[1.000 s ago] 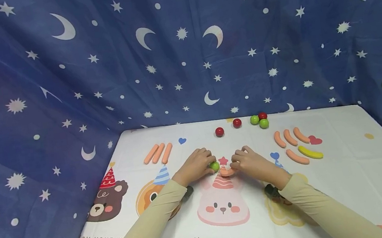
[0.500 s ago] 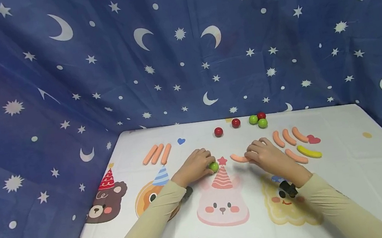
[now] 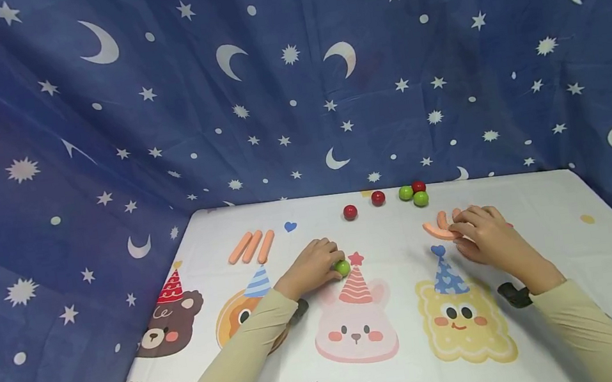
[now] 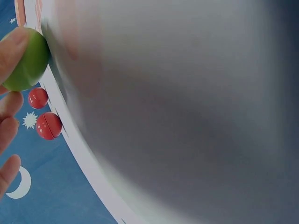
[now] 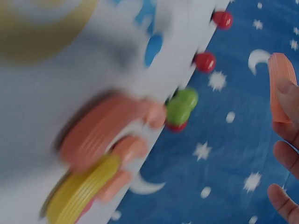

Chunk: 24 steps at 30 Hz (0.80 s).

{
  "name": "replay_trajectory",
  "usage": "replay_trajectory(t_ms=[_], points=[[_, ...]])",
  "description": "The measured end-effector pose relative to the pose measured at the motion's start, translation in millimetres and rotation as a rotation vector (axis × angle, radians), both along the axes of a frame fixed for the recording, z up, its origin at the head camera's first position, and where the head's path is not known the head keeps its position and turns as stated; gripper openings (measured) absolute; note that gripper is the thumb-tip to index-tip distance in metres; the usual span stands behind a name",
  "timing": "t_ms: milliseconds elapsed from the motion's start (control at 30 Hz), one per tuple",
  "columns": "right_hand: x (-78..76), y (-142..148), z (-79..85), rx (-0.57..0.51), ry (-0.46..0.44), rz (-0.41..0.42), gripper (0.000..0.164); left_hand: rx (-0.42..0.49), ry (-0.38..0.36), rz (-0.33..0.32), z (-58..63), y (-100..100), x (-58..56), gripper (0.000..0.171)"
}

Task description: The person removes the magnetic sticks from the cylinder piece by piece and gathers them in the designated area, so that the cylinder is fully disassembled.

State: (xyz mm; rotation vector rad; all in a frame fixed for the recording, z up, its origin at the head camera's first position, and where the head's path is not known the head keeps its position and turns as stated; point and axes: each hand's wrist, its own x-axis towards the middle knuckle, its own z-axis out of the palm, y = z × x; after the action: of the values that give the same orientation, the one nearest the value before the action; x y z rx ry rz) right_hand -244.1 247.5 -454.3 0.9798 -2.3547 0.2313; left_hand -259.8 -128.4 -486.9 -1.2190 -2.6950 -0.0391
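In the head view my left hand [image 3: 309, 270] stays near the table's middle and pinches a small green ball [image 3: 342, 268] between thumb and fingers. The left wrist view shows the same green ball [image 4: 29, 63] under the thumb. Further right, my right hand [image 3: 489, 241] holds a curved orange-pink toy sausage [image 3: 434, 232] over a group of similar ones. The right wrist view has the held toy sausage [image 5: 280, 81] pinched under the thumb, apart from the curved sausages [image 5: 100, 133] and a yellow curved piece [image 5: 81, 193] on the cloth. In the head view that hand hides most of this group.
Three straight orange-pink sausages [image 3: 252, 247] lie at the back left. Along the back edge are red balls [image 3: 350, 212] and green balls [image 3: 420, 198]. A white printed cloth [image 3: 391, 309] covers the table, with a blue star-and-moon curtain [image 3: 297, 121] behind.
My right hand has carried the curved toy sausage from beside the green ball rightward to the other curved ones. The left hand has kept its place on the ball.
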Motion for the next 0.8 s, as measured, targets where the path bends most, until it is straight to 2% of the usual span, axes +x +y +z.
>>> replay_trajectory(t_ms=[167, 367, 667, 800], points=[[2.5, 28, 0.0, -0.010, -0.012, -0.093, 0.029, 0.002, -0.004, -0.001, -0.9, -1, -0.4, 0.029], [3.8, 57, -7.0, -0.008, -0.087, -0.223, 0.029, -0.008, -0.007, 0.007, -2.4, -1, -1.7, 0.029], [2.7, 94, -18.8, 0.040, -0.197, -0.366, 0.027, -0.001, 0.012, 0.001, -5.7, -1, -3.4, 0.029], [2.2, 106, -24.8, 0.058, -0.224, -0.398, 0.026, -0.001, 0.010, 0.002, -5.9, -1, -3.6, 0.029]])
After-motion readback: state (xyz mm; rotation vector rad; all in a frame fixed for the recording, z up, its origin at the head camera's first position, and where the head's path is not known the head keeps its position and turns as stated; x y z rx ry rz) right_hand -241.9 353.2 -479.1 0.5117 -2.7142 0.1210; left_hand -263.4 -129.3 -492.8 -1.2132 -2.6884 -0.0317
